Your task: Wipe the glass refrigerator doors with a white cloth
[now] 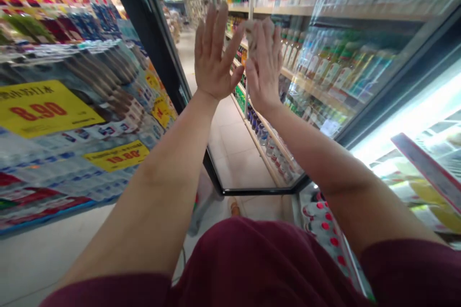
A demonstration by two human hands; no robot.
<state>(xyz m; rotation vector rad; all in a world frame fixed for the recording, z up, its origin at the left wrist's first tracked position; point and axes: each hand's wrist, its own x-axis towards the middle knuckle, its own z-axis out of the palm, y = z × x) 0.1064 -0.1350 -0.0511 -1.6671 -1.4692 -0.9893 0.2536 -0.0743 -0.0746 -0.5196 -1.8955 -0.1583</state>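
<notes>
- Left hand [214,53] is raised at head height, open, fingers spread and pointing up, palm facing away toward the glass door [232,148].
- Right hand [264,64] is just beside it, thumbs nearly meeting, also open and flat. Neither hand grips anything.
- Both palms look laid against the pane near its upper middle. Whether they press or only rest on it I cannot tell.
- Likely reason for the flat hands: no handle shows on this face of the door, and spread palms give a broad hold on smooth glass.
- The door stands swung out into the aisle. Its black frame runs along the left edge and the bottom edge, and bottle shelves show in and through the pane.
- Cooler interior [425,153] is to the right of the door's hinge side, brightly lit, with its shelves blurred.
- Red-capped bottles [321,223] sit low, below the door's bottom right corner, beside the right arm.
- Stacked water packs [72,172] are across the aisle on the left, well apart from the hands. They carry a yellow price sign [43,108], with a smaller one lower down.
- Maroon shirt [259,264] fills the bottom of the view; both arms are bare to the sleeve.
</notes>
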